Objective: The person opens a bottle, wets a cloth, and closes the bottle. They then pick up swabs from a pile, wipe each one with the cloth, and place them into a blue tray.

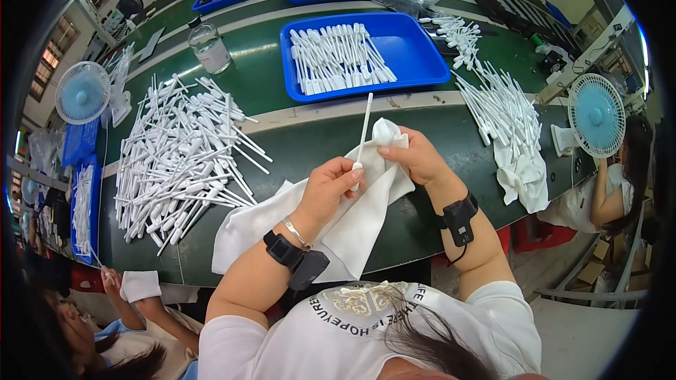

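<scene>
My left hand [325, 188] is closed on a thin white plastic stick [365, 127], which points up and away from me. The stick's thicker end sits between my thumb and fingers. Beside it, my right hand [420, 157] pinches a bunched part of a white cloth [362, 229]. The rest of the cloth drapes under my left hand and over the table's near edge. A large heap of similar white sticks [179, 162] lies to my left. More of them stand in neat rows in a blue tray [417, 46] ahead.
To the right, a bundle of sticks [501, 102] rests partly on another white cloth [522, 176]. A clear bottle [210, 49] stands left of the tray. Fans stand at the left [83, 93] and right [596, 116]. Co-workers sit on both sides; one's hand [111, 280] holds a stick.
</scene>
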`<state>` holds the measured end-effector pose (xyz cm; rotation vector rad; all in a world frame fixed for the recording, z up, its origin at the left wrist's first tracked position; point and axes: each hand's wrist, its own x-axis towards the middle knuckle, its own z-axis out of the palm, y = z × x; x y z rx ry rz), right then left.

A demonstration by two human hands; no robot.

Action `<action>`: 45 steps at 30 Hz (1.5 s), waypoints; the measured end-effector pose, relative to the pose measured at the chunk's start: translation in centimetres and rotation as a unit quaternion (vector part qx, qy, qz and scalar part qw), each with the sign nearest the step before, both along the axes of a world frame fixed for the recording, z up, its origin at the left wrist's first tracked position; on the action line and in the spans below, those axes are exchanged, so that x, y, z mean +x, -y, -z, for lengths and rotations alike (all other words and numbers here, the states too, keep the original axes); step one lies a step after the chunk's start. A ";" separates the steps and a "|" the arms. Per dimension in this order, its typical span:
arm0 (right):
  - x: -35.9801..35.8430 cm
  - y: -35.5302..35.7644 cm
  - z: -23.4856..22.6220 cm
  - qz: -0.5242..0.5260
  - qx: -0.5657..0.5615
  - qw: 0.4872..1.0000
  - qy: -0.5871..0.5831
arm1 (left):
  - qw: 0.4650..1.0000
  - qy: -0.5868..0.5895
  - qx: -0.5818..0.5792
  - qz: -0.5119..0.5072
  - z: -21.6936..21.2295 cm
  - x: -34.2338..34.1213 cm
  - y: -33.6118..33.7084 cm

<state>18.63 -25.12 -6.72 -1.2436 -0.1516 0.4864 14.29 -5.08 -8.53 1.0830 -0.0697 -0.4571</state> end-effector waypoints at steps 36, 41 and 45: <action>-3.3 -4.8 2.4 0.107 -0.095 0.983 0.111 | 0.912 0.242 0.318 -0.095 0.5 -1.5 0.5; -0.4 -1.7 1.2 0.197 0.030 0.980 0.015 | 0.820 0.373 0.419 -0.110 -1.4 -1.3 0.7; 0.3 -0.9 1.5 0.240 0.092 0.966 -0.011 | 0.816 0.372 0.433 -0.090 -1.0 -1.2 0.5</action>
